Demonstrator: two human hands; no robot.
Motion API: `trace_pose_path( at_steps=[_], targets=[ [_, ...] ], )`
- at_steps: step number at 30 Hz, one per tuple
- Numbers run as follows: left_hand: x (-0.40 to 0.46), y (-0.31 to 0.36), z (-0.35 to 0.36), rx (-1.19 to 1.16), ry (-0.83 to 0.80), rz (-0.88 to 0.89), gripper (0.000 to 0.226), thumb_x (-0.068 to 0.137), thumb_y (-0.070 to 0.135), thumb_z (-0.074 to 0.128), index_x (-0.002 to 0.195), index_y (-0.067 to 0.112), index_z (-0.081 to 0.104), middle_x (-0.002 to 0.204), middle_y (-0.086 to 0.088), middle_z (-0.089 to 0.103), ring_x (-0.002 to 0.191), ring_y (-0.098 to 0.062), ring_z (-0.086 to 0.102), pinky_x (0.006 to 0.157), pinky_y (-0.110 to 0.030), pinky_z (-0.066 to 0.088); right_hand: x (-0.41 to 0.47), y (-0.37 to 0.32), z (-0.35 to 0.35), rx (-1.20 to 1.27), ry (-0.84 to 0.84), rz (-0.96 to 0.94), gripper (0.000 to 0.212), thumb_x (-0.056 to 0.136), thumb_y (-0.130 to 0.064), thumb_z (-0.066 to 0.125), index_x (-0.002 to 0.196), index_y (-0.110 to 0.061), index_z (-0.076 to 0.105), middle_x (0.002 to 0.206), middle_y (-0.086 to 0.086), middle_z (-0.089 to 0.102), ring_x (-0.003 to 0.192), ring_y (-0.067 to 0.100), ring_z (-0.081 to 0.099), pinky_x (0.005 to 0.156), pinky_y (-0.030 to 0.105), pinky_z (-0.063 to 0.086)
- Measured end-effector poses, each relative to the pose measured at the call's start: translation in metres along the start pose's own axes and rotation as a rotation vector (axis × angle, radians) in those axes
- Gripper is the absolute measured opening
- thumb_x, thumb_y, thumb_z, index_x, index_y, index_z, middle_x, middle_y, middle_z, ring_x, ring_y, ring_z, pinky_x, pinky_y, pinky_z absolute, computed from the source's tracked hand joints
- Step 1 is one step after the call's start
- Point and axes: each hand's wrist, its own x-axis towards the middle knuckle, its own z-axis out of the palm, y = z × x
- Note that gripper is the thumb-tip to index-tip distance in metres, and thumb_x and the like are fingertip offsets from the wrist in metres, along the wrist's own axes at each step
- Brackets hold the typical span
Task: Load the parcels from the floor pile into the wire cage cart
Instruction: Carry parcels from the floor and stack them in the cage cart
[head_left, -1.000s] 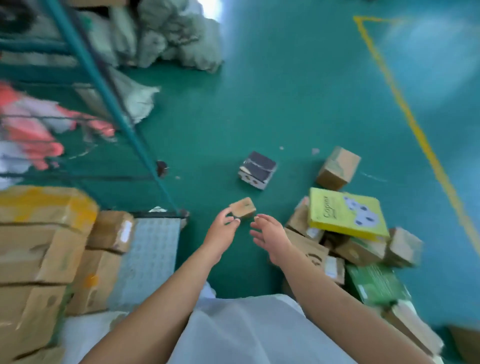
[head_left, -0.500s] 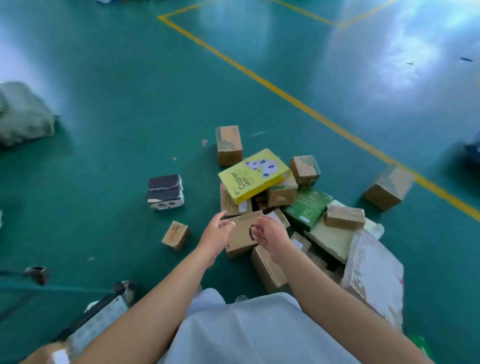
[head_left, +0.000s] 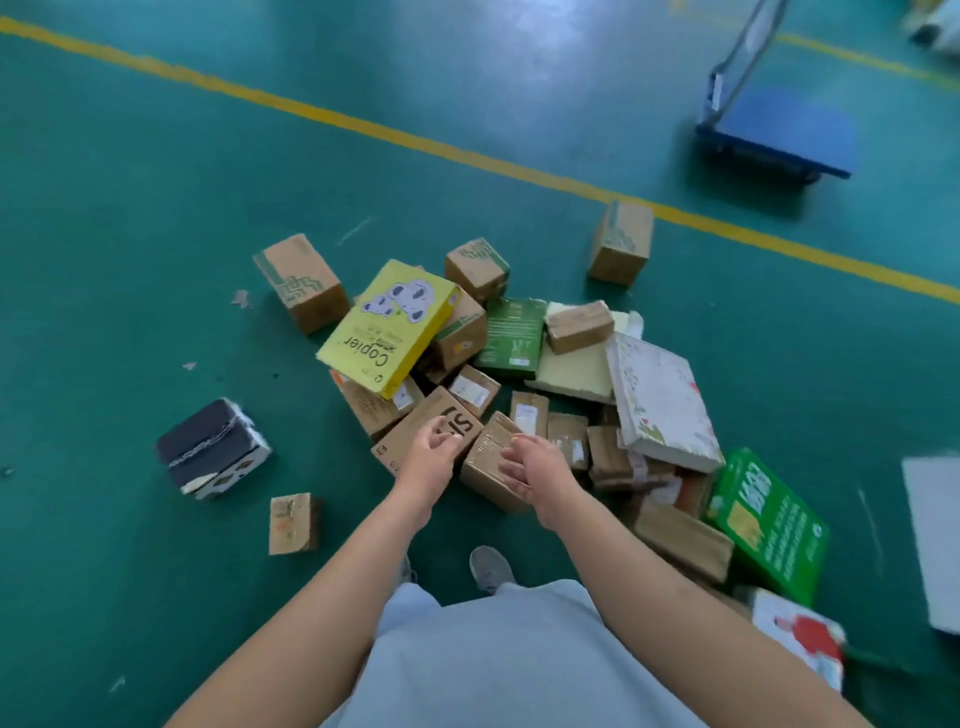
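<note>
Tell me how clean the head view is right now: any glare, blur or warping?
Head view: glare washes the green floor at top; the blue cart and right edge smear with motion blur; the yellow line bows from wide-angle distortion; the yellow Copier box and both hands stay fairly sharp.

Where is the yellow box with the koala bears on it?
The yellow box lies tilted on top of the parcel pile's far left side, beside a green box, up beyond the left hand.
</note>
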Motion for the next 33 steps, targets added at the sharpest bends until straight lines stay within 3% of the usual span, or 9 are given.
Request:
trace_pose_path(
  at_steps=[4,8,11,16,19,23,28,33],
  targets=[
    [0.007,-0.001,0.024,0.068,-0.161,-0.029,0.046,0.105,0.029,0.054,0.150,0.029,0.043,0.132,0.002,0.057,0.124,-0.025,0.056,0.113,-0.050,0.043,-0.010,0.025,-0.023,0.143,0.137,0.041,0.017,0.108,-0.023,0.047,0.120,-0.018,0.059,0.117,0.008,0.067,0.104,0.021,0.066,0.087,0.033,0.055],
    [0.003,-0.003,0.064,0.139,-0.307,-0.042,0.045,0.105,0.025,0.054,0.149,0.027,0.044,0.122,0.006,0.060,0.109,-0.015,0.059,0.111,-0.047,0.046,-0.022,0.047,-0.060,0.251,0.273,0.059,0.015,0.108,-0.025,0.047,0.117,-0.018,0.058,0.105,0.003,0.065,0.095,0.020,0.062,0.098,0.038,0.055],
    [-0.004,-0.004,0.094,0.186,-0.384,-0.056,0.045,0.106,0.024,0.052,0.150,0.025,0.044,0.109,0.013,0.060,0.101,-0.014,0.059,0.108,-0.045,0.049,-0.028,0.062,-0.084,0.327,0.342,0.075,0.015,0.108,-0.026,0.049,0.117,-0.019,0.059,0.105,0.003,0.066,0.095,0.019,0.063,0.092,0.034,0.055],
    [-0.014,0.000,0.149,0.286,-0.447,-0.043,0.046,0.105,0.025,0.054,0.150,0.026,0.045,0.109,0.008,0.061,0.090,-0.014,0.058,0.097,-0.040,0.052,-0.032,0.077,-0.130,0.447,0.393,0.065,0.018,0.107,-0.027,0.050,0.119,-0.019,0.060,0.106,0.003,0.067,0.092,0.017,0.063,0.076,0.027,0.054],
    [-0.023,-0.002,0.199,0.364,-0.481,-0.027,0.047,0.105,0.027,0.054,0.151,0.026,0.044,0.117,0.005,0.060,0.099,-0.011,0.060,0.105,-0.043,0.052,-0.030,0.085,-0.174,0.496,0.400,0.066,0.015,0.107,-0.027,0.049,0.116,-0.021,0.060,0.107,0.002,0.067,0.093,0.017,0.064,0.078,0.027,0.053],
    [-0.043,-0.010,0.275,0.439,-0.512,0.010,0.046,0.106,0.028,0.053,0.150,0.028,0.043,0.123,0.006,0.058,0.104,-0.013,0.059,0.103,-0.040,0.051,-0.024,0.102,-0.249,0.557,0.405,0.045,0.017,0.107,-0.029,0.049,0.118,-0.022,0.061,0.112,0.002,0.068,0.097,0.017,0.066,0.082,0.029,0.054],
    [-0.070,-0.031,0.379,0.562,-0.548,0.029,0.048,0.105,0.030,0.055,0.152,0.028,0.042,0.112,0.015,0.057,0.103,-0.013,0.060,0.100,-0.040,0.053,-0.014,0.123,-0.372,0.743,0.459,0.020,0.017,0.106,-0.024,0.049,0.116,-0.017,0.061,0.101,0.003,0.065,0.087,0.015,0.063,0.074,0.027,0.053],
    [-0.094,-0.032,0.457,0.617,-0.531,0.023,0.047,0.105,0.029,0.057,0.149,0.028,0.045,0.126,0.003,0.059,0.109,-0.016,0.060,0.095,-0.035,0.055,-0.012,0.136,-0.456,0.952,0.432,0.025,0.018,0.107,-0.026,0.050,0.109,-0.014,0.063,0.100,0.004,0.066,0.086,0.016,0.065,0.070,0.027,0.053]
  ],
)
